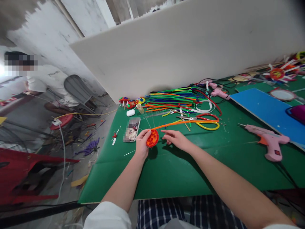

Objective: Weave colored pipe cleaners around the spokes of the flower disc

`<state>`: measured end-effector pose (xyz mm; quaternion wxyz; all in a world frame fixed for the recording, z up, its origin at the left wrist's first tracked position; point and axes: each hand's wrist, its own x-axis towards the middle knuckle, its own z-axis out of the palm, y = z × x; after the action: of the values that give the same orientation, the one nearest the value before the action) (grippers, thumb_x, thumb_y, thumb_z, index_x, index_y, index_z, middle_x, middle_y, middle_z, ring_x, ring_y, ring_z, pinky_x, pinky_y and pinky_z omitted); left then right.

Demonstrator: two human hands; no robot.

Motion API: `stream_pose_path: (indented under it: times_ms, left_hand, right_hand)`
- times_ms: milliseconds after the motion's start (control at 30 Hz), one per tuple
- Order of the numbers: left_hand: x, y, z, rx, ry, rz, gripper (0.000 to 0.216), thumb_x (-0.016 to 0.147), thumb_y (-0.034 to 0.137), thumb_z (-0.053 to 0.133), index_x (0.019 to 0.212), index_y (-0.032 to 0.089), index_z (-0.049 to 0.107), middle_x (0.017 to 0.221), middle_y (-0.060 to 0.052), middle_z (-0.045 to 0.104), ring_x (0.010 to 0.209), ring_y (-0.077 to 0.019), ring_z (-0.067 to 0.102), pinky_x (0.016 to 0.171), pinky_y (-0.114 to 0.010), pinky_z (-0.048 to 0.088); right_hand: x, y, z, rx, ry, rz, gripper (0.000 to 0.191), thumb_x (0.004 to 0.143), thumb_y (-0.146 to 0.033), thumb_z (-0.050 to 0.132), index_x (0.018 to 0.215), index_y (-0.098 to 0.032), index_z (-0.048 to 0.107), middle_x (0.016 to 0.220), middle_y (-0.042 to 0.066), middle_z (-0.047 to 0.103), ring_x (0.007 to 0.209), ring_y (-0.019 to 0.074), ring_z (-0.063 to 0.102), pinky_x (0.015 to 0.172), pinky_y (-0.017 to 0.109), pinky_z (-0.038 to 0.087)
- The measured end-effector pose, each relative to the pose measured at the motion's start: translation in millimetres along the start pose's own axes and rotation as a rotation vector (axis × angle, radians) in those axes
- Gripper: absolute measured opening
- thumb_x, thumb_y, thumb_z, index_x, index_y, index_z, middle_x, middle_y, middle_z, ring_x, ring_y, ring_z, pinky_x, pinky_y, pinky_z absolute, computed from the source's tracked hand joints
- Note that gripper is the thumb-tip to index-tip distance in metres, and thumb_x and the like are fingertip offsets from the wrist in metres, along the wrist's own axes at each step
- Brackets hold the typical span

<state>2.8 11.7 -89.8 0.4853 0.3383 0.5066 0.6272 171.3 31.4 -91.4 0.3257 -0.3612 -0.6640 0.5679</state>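
Plaid-clad legs (159, 213) at the worktop's (176, 179) front edge; toward its left edge, an orange-red coil (152, 138) between the hands, pinched by the left hand (142, 142); right hand (175, 139) free, loosely curled.

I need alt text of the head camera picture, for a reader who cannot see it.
A person's left hand holds a round orange piece over a green table, the right hand close beside it. Beyond lie scissors and a pile of coloured strips, and a pink glue gun lies to the right.
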Motion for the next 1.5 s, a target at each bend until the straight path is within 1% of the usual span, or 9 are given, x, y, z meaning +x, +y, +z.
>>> stream_pose_path:
  times_ms: [33,100,233,300,567,733,900,1200,1500]
  left_hand:
    - [-3.1,-0.9,2.4,0.027,-0.041,-0.023,0.018,0.061,0.026,0.062,0.075,0.015,0.058,0.065,0.002,0.058,0.057,-0.0074,0.053,0.053,-0.018,0.041]
    - [-8.0,-2.2,6.0,0.090,-0.109,-0.057,0.020,0.061,0.027,0.062,0.075,0.014,0.058,0.066,0.001,0.059,0.056,-0.0078,0.052,0.054,-0.019,0.041]
    - [-11.6,-3.9,8.9,0.181,-0.185,-0.065,0.022,0.061,0.030,0.061,0.075,0.014,0.059,0.070,-0.001,0.060,0.059,-0.0093,0.053,0.056,-0.021,0.042]
    - [-11.5,-4.7,8.9,0.200,-0.208,-0.056,0.020,0.061,0.029,0.061,0.075,0.014,0.060,0.070,0.000,0.060,0.060,-0.0091,0.053,0.057,-0.020,0.042]
    - [-10.9,-6.4,8.8,0.253,-0.257,-0.044,0.023,0.063,0.030,0.060,0.078,0.013,0.059,0.068,-0.001,0.059,0.059,-0.0083,0.051,0.056,-0.019,0.041]
    - [-9.8,-6.7,7.5,0.305,-0.228,-0.026,0.025,0.062,0.032,0.060,0.079,0.013,0.058,0.067,-0.001,0.057,0.059,-0.0087,0.050,0.055,-0.020,0.042]
    - [-8.7,-8.2,6.8,0.403,-0.266,0.030,0.024,0.064,0.033,0.058,0.078,0.013,0.056,0.067,-0.001,0.055,0.059,-0.0088,0.049,0.057,-0.021,0.041]
    - [-10.5,-6.1,12.0,0.455,-0.220,0.075,0.021,0.063,0.032,0.058,0.074,0.015,0.051,0.059,0.004,0.045,0.050,-0.0045,0.040,0.049,-0.016,0.036]
    - [-10.9,-6.3,12.9,0.431,-0.238,0.053,0.024,0.062,0.030,0.058,0.078,0.015,0.049,0.068,0.001,0.049,0.057,-0.0066,0.045,0.055,-0.019,0.040]
  right_hand:
    - [0.4,-0.6,2.9,0.089,-0.012,0.019,0.044,0.073,-0.036,0.046,0.114,-0.019,0.045,0.079,0.003,0.060,0.055,0.0086,0.052,0.056,0.025,0.045]
    - [-0.4,-4.6,4.9,0.182,0.045,0.005,0.041,0.071,-0.036,0.049,0.110,-0.021,0.049,0.079,0.002,0.060,0.057,0.0085,0.052,0.058,0.025,0.045]
    - [-2.7,-12.2,1.5,0.202,0.172,0.008,0.027,0.066,-0.036,0.054,0.085,-0.019,0.063,0.081,0.004,0.062,0.068,0.0130,0.055,0.063,0.027,0.046]
    - [-2.1,-11.3,0.2,0.229,0.183,0.032,0.026,0.064,-0.036,0.056,0.081,-0.018,0.064,0.082,0.005,0.063,0.070,0.0145,0.056,0.063,0.028,0.046]
    - [-0.9,-4.4,-4.9,0.374,0.076,0.072,0.030,0.061,-0.032,0.060,0.085,-0.015,0.063,0.081,0.006,0.063,0.072,0.0153,0.057,0.063,0.030,0.047]
    - [-3.4,-8.7,-7.0,0.473,-0.020,0.103,0.035,0.061,-0.029,0.061,0.093,-0.016,0.061,0.086,0.007,0.063,0.076,0.0147,0.057,0.070,0.031,0.046]
    - [-1.6,-6.6,-2.9,0.407,0.051,0.168,0.033,0.058,-0.031,0.063,0.088,-0.015,0.063,0.081,0.007,0.063,0.071,0.0143,0.058,0.064,0.028,0.047]
    - [1.2,0.3,2.9,0.350,0.167,0.179,0.027,0.060,-0.035,0.060,0.078,-0.016,0.064,0.069,0.004,0.062,0.061,0.0127,0.056,0.052,0.023,0.046]
    - [1.5,0.0,3.6,0.304,0.196,0.171,0.029,0.059,-0.040,0.059,0.076,-0.016,0.064,0.067,0.003,0.062,0.056,0.0120,0.055,0.049,0.023,0.043]
